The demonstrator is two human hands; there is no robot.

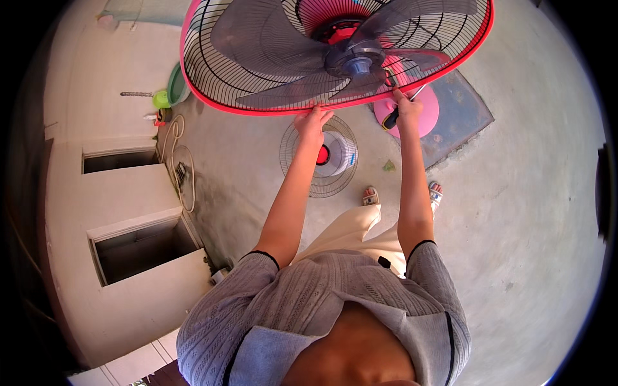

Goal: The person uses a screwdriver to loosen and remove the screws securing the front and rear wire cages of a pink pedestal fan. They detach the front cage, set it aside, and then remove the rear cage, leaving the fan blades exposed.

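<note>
A pink standing fan (pixel 335 58) with grey blades and a black wire rear guard fills the upper part of the head view, its front grille off. My left hand (pixel 313 122) grips the lower pink rim of the guard. My right hand (pixel 407 108) is closed on a screwdriver (pixel 394 117) with a black handle, held at the rim near the grey hub. The detached round wire front grille (pixel 318 156) lies on the floor below my hands. The fan's pink round base (pixel 425 116) shows behind my right hand.
The floor is grey concrete with a dark mat (pixel 460 116) under the fan base. A pale wall with two recessed openings (pixel 138 248) runs along the left. A coiled hose (pixel 181 161), a green bowl (pixel 175 83) and a green cup sit by the wall. My sandalled feet (pixel 371 195) stand near the grille.
</note>
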